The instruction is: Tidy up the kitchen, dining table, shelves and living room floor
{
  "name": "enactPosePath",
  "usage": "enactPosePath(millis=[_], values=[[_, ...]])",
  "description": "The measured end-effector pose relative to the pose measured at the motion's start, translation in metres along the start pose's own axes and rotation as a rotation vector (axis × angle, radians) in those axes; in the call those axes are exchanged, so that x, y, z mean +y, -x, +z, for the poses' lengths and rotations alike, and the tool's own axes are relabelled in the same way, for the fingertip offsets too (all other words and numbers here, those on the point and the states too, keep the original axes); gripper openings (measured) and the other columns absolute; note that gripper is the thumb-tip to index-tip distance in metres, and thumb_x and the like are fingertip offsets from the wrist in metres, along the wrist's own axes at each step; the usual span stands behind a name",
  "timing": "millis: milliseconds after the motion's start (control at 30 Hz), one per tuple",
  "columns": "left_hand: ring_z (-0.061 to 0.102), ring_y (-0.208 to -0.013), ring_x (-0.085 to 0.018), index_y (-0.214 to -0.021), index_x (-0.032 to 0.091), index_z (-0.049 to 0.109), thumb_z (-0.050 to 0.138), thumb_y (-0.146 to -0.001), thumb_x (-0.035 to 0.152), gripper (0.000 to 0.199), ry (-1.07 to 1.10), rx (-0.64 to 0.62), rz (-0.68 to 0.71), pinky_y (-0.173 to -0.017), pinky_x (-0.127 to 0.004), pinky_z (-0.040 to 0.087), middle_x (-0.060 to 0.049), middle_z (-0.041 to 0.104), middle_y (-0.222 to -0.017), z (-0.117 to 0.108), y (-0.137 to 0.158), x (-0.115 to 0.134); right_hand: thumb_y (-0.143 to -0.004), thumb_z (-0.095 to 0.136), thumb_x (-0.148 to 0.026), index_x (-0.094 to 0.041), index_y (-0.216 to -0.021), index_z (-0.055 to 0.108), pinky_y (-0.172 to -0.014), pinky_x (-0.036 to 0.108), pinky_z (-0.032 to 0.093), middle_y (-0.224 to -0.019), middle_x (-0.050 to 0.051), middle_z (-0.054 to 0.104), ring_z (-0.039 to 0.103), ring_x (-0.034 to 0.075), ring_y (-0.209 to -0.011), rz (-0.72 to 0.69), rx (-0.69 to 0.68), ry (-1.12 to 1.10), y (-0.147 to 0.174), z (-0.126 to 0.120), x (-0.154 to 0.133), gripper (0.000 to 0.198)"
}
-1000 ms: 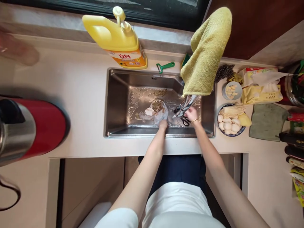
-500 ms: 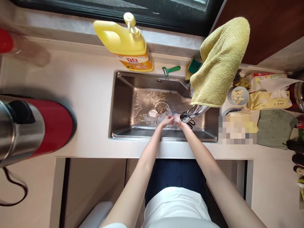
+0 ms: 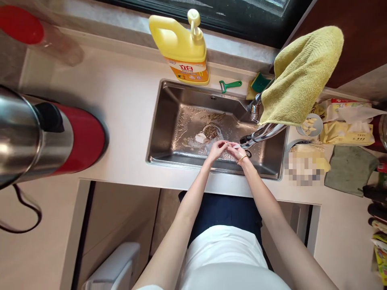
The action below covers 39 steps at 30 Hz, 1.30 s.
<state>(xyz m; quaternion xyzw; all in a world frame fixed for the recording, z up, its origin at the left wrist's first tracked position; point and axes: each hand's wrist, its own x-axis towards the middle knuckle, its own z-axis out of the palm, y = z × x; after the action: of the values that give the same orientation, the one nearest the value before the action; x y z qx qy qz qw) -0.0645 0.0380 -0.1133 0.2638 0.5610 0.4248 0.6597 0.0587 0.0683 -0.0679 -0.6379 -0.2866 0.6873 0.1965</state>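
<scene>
Over the steel sink (image 3: 184,159), my left hand (image 3: 218,150) and my right hand (image 3: 236,151) meet at the fingertips below the tap spout (image 3: 256,136). The left fingers are bent and pressed together against the right hand. My right hand is curled with its palm partly up, wearing a thin bracelet on the wrist. Something pale shows at its fingers, too small to name. A white lump (image 3: 200,138) lies beside the drain (image 3: 211,131), which has brownish scraps in it. Black loop handles (image 3: 248,153) show beside my right wrist.
A yellow detergent jug (image 3: 187,52), a green peeler (image 3: 231,85) and a sponge (image 3: 260,82) stand or lie behind the sink. A yellow cloth (image 3: 302,76) hangs over the tap. At right are a small bowl (image 3: 311,124) and tissue packs (image 3: 347,131); a red-and-steel appliance (image 3: 81,137) stands left.
The view has shifted and turned slightly. Both hands stay together near the spout, with the right palm now turned more upward. Less of the black handles shows.
</scene>
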Motion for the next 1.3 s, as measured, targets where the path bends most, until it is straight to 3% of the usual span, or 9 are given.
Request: enactPosePath(millis=[167, 433, 600, 767, 900, 1033, 1167, 1300], values=[[0.055, -0.061, -0.013, -0.088, 0.011, 0.075, 0.06, -0.083, 0.049, 0.041, -0.065, 0.072, 0.067, -0.058, -0.024, 0.042, -0.005, 0.071, -0.073, 0.004, 0.011, 0.003, -0.045, 0.089, -0.03, -0.016, -0.077, 0.066, -0.067, 0.027, 0.056, -0.069, -0.001, 0.068, 0.061, 0.012, -0.063, 0.013, 0.055, -0.072, 0.006, -0.001, -0.001, 0.042], [0.064, -0.078, -0.019, -0.085, 0.013, 0.075, 0.061, -0.084, 0.045, 0.035, -0.002, 0.188, 0.06, -0.073, -0.028, 0.048, -0.008, 0.074, -0.082, 0.019, 0.019, 0.011, -0.054, 0.086, -0.019, -0.016, -0.077, 0.069, -0.079, 0.034, 0.059, -0.076, 0.003, 0.07, 0.066, 0.017, -0.074, 0.081, 0.04, -0.209, 0.013, -0.008, -0.001, 0.029], [0.063, -0.088, -0.02, -0.082, 0.017, 0.069, 0.053, -0.092, 0.028, 0.022, -0.324, 0.222, 0.197, -0.084, -0.03, 0.045, -0.008, 0.071, -0.088, 0.021, 0.02, 0.021, -0.051, 0.085, -0.026, -0.019, -0.078, 0.065, -0.08, 0.032, 0.057, -0.078, 0.002, 0.069, 0.064, 0.017, -0.076, 0.022, -0.068, -0.241, 0.012, -0.006, 0.002, 0.034], [0.058, -0.071, -0.019, -0.078, 0.021, 0.056, 0.042, -0.097, 0.027, 0.024, -0.496, 0.15, 0.125, -0.072, -0.027, 0.039, -0.003, 0.061, -0.071, 0.027, 0.023, 0.021, -0.067, 0.072, -0.052, -0.023, -0.072, 0.055, -0.063, 0.028, 0.051, -0.063, -0.002, 0.057, 0.058, 0.016, -0.067, -0.066, 0.006, 0.002, 0.008, 0.0, 0.009, 0.034], [0.053, -0.066, -0.018, -0.073, 0.022, 0.05, 0.044, -0.096, 0.028, 0.024, -0.503, 0.119, 0.142, -0.069, -0.027, 0.036, -0.001, 0.055, -0.066, 0.032, 0.022, 0.017, -0.081, 0.054, -0.062, -0.024, -0.066, 0.049, -0.06, 0.026, 0.048, -0.06, -0.001, 0.054, 0.057, 0.017, -0.068, -0.123, 0.081, 0.305, 0.003, -0.001, 0.005, 0.041], [0.051, -0.066, -0.017, -0.071, 0.022, 0.047, 0.042, -0.097, 0.031, 0.028, -0.436, 0.092, 0.197, -0.07, -0.027, 0.037, -0.001, 0.051, -0.064, 0.029, 0.022, 0.016, -0.083, 0.055, -0.066, -0.026, -0.065, 0.045, -0.047, 0.024, 0.042, -0.049, -0.005, 0.042, 0.043, 0.012, -0.046, 0.027, -0.067, 0.252, 0.008, -0.005, -0.006, 0.045], [0.046, -0.064, -0.015, -0.069, 0.022, 0.045, 0.041, -0.097, 0.048, 0.039, -0.316, 0.046, 0.247, -0.07, -0.027, 0.038, 0.001, 0.047, -0.065, 0.023, 0.022, 0.017, -0.084, 0.056, -0.068, -0.024, -0.06, 0.035, -0.037, 0.018, 0.024, -0.045, -0.009, 0.027, 0.02, 0.006, -0.037, 0.162, -0.224, 0.131, 0.02, -0.011, -0.022, 0.054], [0.047, -0.064, -0.013, -0.07, 0.019, 0.047, 0.043, -0.092, 0.065, 0.051, -0.073, -0.011, 0.167, -0.066, -0.026, 0.042, 0.001, 0.047, -0.065, 0.023, 0.021, 0.016, -0.089, 0.056, -0.061, -0.023, -0.063, 0.032, -0.034, 0.014, 0.019, -0.045, -0.01, 0.027, 0.019, 0.004, -0.038, 0.33, -0.419, -0.1, 0.027, -0.013, -0.037, 0.053]])
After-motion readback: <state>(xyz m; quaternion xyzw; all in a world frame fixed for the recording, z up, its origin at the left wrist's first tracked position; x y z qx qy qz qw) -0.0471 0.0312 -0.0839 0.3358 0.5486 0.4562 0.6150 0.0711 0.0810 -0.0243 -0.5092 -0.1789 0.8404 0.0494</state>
